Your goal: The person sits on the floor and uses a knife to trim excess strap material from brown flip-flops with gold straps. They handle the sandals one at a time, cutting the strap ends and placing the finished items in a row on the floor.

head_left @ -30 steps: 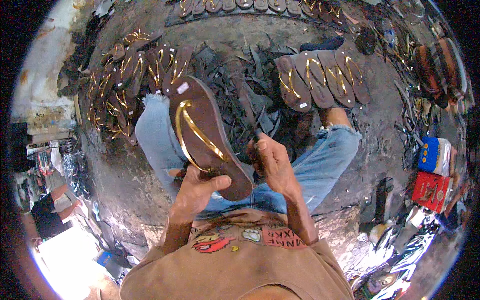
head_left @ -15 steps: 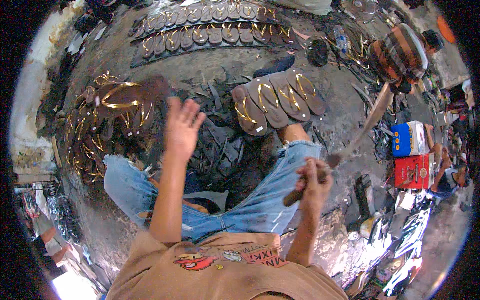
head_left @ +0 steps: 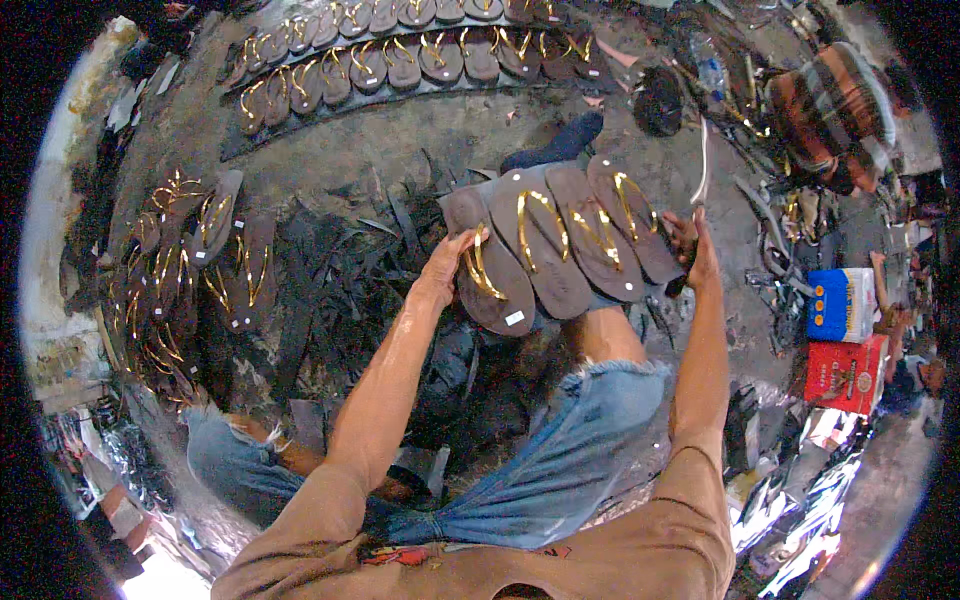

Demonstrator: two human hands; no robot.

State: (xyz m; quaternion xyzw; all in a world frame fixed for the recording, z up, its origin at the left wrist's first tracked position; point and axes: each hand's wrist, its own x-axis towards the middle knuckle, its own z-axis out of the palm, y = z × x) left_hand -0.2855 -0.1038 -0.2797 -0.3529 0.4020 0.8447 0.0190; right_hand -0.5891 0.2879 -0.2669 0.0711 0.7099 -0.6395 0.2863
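Observation:
A row of brown flip-flops (head_left: 540, 255) with gold straps lies side by side on a grey sheet over my right knee. My left hand (head_left: 445, 268) grips its left end, thumb over the nearest sandal and fingers closed at the edge. At the right end, my right hand (head_left: 697, 250) closes around the edge, its fingers partly hidden and dark. A thin, pale curved strip (head_left: 705, 165) rises just above that hand; whether the hand touches it, I cannot tell. Left of my legs is a pile of gold-strapped flip-flops (head_left: 165, 270), one sandal (head_left: 215, 215) resting on top.
Dark rubber scraps (head_left: 335, 270) cover the floor between the pile and my hands. Two long rows of flip-flops (head_left: 400, 70) stand at the far side. A person in a striped shirt (head_left: 830, 110) sits at far right, above a blue-and-white box (head_left: 840, 303) and red box (head_left: 845, 373).
My left hand, open before, has moved right onto the row's left end. The right hand has left its dark tool and reached the other end. A blurred sandal has settled on the pile.

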